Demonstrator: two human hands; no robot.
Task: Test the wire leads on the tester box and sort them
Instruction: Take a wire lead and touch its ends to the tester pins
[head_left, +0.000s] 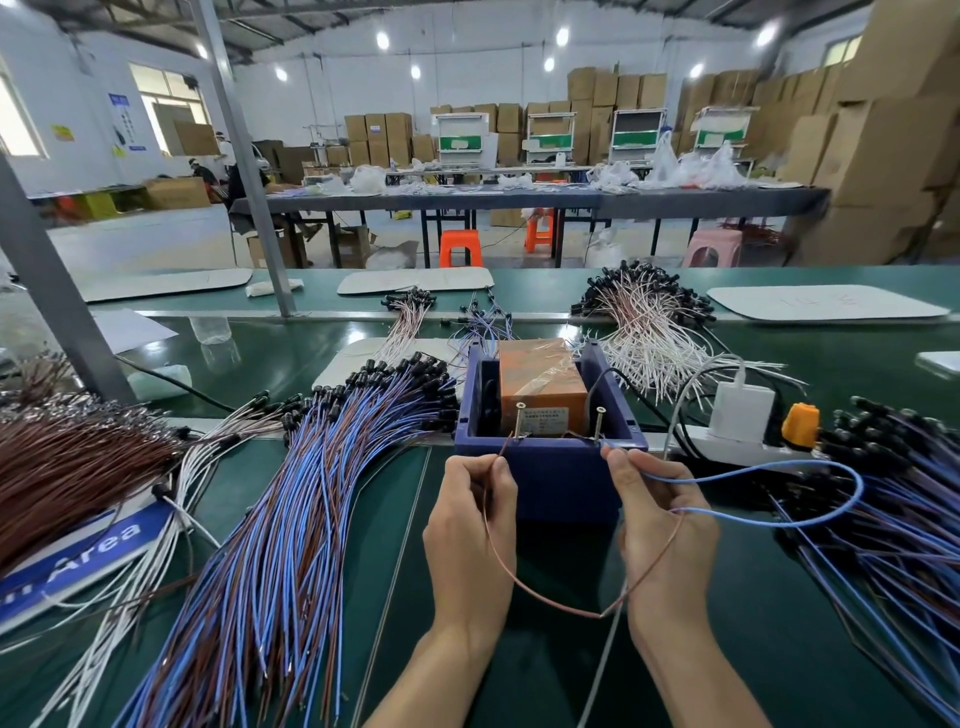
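Presently the left hand (470, 512) pinches a thin brown wire lead (498, 561) at the left screw (519, 418) of the dark blue plastic tester box (561, 483), near the front edge of the green bench (519, 649). The right hand (657, 512) pinches a light blue wire lead (779, 470) at the right screw (600, 423). Recommend holding both tips firmly on metal.

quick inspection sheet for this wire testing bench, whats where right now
surface: green bench mat, largely covered by leads
job's things: blue tester box with two upright screws; brown wire held at left screw, blue wire at right screw
clutter: blue-and-brown lead pile left, another pile right, white leads behind; blue sign
grippers: left hand pinches brown wire; right hand pinches blue wire
cables: white power strip; grey cable across mat
surroundings: stacked cardboard boxes, orange stools
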